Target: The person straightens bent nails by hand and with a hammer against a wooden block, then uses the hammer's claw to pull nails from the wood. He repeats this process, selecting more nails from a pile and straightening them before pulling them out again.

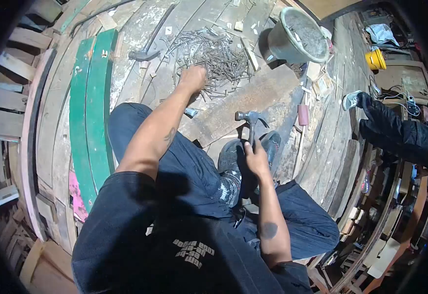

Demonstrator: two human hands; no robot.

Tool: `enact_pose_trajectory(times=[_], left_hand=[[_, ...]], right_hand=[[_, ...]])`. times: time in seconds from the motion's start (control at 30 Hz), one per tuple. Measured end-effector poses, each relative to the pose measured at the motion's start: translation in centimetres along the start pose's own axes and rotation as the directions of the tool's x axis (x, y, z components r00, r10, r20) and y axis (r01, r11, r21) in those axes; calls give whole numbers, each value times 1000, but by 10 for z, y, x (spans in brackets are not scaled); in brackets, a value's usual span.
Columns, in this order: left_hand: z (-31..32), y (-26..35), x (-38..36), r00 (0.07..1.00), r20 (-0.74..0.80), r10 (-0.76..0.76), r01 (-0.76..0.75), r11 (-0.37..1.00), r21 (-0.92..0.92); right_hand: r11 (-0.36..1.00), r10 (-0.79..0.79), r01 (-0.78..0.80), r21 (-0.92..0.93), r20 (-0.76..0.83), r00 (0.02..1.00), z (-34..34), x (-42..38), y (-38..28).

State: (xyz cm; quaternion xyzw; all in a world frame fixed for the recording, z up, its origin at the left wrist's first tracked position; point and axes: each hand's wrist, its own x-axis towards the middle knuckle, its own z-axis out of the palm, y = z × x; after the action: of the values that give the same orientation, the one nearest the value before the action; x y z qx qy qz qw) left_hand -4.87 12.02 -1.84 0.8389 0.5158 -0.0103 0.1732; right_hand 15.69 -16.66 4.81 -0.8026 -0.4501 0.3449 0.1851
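My left hand is closed at the near edge of a heap of nails, many of them bent and rusty-looking. What its fingers hold, if anything, is hidden. A claw hammer stands head-up in my right hand, which is wrapped round its handle above my shoes. Between the nails and the hammer, a worn wooden board lies at a slant on the floor. To the left of the nails rests a dark pry bar with a hooked end.
A bucket of grey material sits beyond the board. Green planks lie at my left. On the right are a pink cylinder, another person's leg, a yellow container and stacked wood.
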Motion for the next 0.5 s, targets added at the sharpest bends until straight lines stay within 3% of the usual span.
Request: enact_pose_trajectory(times=[0.07, 0.1, 0.27, 0.33, 0.37, 0.4, 0.47, 0.5], left_hand=[[-13, 5, 2, 997, -19, -71, 64, 968, -244], [-7, 2, 12, 988, -108, -109, 73, 953, -295], [-21, -22, 36, 998, -32, -53, 36, 919, -393], [-25, -35, 38, 998, 56, 4, 34, 748, -662], [-29, -33, 34, 980, 198, 0, 175, 464, -869], [-35, -31, 32, 980, 199, -1, 176, 465, -867], [-37, -31, 32, 959, 282, 4, 274, 224, -935], [-35, -34, 35, 960, 279, 33, 268, 192, -944]], right_hand=[[998, -40, 38, -44, -44, 998, 8, 3, 5], [996, -72, 69, -57, -58, 996, 9, 5, 8], [993, -61, 55, -106, -54, 997, 16, 11, 15], [993, -63, 56, -105, -65, 996, 17, 11, 14], [991, -41, 34, -126, -51, 998, 17, 11, 13], [989, -18, 12, -148, -38, 999, 17, 12, 11], [988, -16, 8, -157, -52, 999, 18, 12, 11], [988, -26, 18, -156, -47, 999, 18, 12, 11]])
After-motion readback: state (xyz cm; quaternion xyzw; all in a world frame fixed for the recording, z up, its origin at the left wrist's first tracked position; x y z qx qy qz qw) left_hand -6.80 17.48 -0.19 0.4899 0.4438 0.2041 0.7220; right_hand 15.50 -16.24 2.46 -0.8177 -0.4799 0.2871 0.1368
